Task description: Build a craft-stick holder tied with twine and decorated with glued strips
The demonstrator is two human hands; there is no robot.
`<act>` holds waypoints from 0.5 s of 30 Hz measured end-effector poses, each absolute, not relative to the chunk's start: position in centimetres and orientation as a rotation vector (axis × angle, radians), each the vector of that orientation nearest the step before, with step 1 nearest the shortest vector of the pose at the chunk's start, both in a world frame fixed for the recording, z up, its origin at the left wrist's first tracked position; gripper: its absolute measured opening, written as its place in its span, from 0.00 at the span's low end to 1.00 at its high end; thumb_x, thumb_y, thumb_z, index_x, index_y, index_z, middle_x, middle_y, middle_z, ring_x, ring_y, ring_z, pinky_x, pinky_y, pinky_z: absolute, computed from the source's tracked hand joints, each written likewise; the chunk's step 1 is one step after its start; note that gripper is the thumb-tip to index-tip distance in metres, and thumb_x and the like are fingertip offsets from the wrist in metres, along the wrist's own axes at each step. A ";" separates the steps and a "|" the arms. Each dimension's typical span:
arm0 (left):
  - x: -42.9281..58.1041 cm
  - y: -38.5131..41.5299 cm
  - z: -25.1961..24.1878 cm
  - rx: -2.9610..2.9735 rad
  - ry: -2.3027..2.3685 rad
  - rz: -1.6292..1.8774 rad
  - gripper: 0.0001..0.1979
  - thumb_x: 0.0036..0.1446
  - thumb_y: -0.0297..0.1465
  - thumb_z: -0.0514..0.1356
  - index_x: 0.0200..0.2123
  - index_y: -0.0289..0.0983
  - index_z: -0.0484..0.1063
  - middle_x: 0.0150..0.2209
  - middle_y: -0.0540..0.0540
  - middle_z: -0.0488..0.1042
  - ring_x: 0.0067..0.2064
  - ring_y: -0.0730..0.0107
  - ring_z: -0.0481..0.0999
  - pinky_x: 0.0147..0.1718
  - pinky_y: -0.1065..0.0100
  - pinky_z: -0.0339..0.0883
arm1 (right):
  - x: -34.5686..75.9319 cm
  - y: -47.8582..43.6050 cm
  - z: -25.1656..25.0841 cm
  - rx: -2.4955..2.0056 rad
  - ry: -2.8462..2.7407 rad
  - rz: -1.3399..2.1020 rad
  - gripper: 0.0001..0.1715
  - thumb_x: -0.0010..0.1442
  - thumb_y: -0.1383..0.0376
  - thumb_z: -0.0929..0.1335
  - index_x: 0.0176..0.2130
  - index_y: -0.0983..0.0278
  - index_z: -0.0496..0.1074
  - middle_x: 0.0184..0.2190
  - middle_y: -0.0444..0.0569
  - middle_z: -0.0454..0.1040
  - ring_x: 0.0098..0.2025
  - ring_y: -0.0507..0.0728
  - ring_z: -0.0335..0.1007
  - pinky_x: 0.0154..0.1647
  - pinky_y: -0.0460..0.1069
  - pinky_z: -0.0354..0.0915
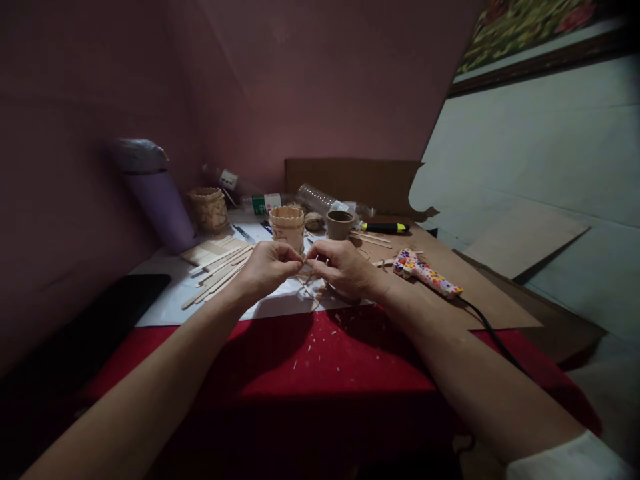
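Note:
My left hand and my right hand meet over the white paper, thumbs and forefingers pinched close together. Between the fingertips is something thin, too small to make out clearly; thin strands like twine hang or lie just below. Right behind the hands stands a cup covered in wooden craft sticks, its rim scalloped. A ball of twine and a grey-brown pot are behind my right hand. Several loose craft sticks fan out beside my left hand.
A flower-patterned glue gun with a black cord lies on cardboard at right. Behind are a yellow-black cutter, plastic bottles and another stick-covered cup. A purple tumbler stands left. Scraps dot the red cloth.

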State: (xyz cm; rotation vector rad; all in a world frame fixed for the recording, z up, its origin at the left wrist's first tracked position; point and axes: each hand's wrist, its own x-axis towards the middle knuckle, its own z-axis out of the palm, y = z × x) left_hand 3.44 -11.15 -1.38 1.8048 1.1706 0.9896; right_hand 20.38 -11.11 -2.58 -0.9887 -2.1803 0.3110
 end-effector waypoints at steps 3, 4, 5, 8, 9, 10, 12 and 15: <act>3.5 -11.1 -1.4 1.760 1.162 0.996 0.03 0.40 0.27 0.62 0.20 0.32 0.72 0.13 0.54 0.62 0.16 0.81 0.57 0.15 0.74 0.47 | 20.4 -11.1 -2.6 -1.040 -2.167 0.397 0.07 0.55 0.73 0.63 0.29 0.67 0.70 0.22 0.43 0.69 0.24 0.48 0.59 0.26 0.44 0.53; 3.5 -11.1 -1.4 1.719 1.148 0.989 0.03 0.41 0.27 0.62 0.21 0.32 0.72 0.13 0.54 0.62 0.16 0.81 0.57 0.15 0.74 0.47 | 20.3 -11.1 -2.6 -1.049 -2.164 0.427 0.07 0.55 0.73 0.63 0.30 0.67 0.70 0.22 0.43 0.70 0.23 0.48 0.59 0.26 0.44 0.53; 3.4 -11.1 -1.5 1.670 1.123 0.979 0.03 0.41 0.27 0.62 0.21 0.32 0.72 0.14 0.54 0.62 0.16 0.81 0.57 0.15 0.75 0.47 | 20.3 -11.1 -2.6 -1.056 -2.161 0.455 0.07 0.55 0.73 0.63 0.30 0.67 0.70 0.21 0.43 0.71 0.22 0.48 0.59 0.25 0.43 0.53; 3.3 -11.0 -1.7 1.519 1.005 0.926 0.05 0.43 0.28 0.63 0.23 0.31 0.71 0.14 0.55 0.61 0.16 0.83 0.54 0.15 0.75 0.44 | 20.3 -11.2 -2.5 -1.067 -2.145 0.517 0.07 0.56 0.73 0.61 0.32 0.66 0.67 0.19 0.43 0.71 0.20 0.47 0.60 0.24 0.43 0.55; 3.2 -11.0 -1.7 1.483 0.969 0.910 0.05 0.44 0.28 0.63 0.24 0.31 0.71 0.14 0.55 0.60 0.15 0.84 0.53 0.15 0.75 0.42 | 20.3 -11.3 -2.5 -1.070 -2.139 0.527 0.06 0.57 0.73 0.61 0.32 0.65 0.66 0.18 0.42 0.71 0.19 0.47 0.60 0.24 0.43 0.55; 3.1 -10.9 -1.8 1.456 0.941 0.900 0.05 0.45 0.28 0.63 0.24 0.31 0.71 0.15 0.55 0.60 0.15 0.84 0.53 0.15 0.75 0.41 | 20.2 -11.3 -2.5 -1.074 -2.137 0.534 0.06 0.57 0.72 0.61 0.33 0.65 0.66 0.17 0.42 0.71 0.19 0.47 0.61 0.23 0.43 0.55; 3.0 -10.9 -1.9 1.429 0.908 0.894 0.06 0.45 0.29 0.64 0.25 0.31 0.71 0.15 0.55 0.60 0.16 0.84 0.53 0.15 0.75 0.40 | 20.2 -11.4 -2.5 -1.073 -2.131 0.540 0.05 0.58 0.72 0.61 0.33 0.64 0.65 0.16 0.41 0.70 0.18 0.48 0.62 0.23 0.43 0.56; 2.9 -10.9 -1.9 1.417 0.906 0.887 0.07 0.45 0.30 0.65 0.24 0.31 0.71 0.15 0.54 0.60 0.16 0.84 0.55 0.15 0.75 0.40 | 20.1 -11.7 -2.3 -1.064 -2.131 0.543 0.05 0.59 0.71 0.60 0.34 0.64 0.64 0.14 0.39 0.67 0.17 0.48 0.64 0.22 0.43 0.57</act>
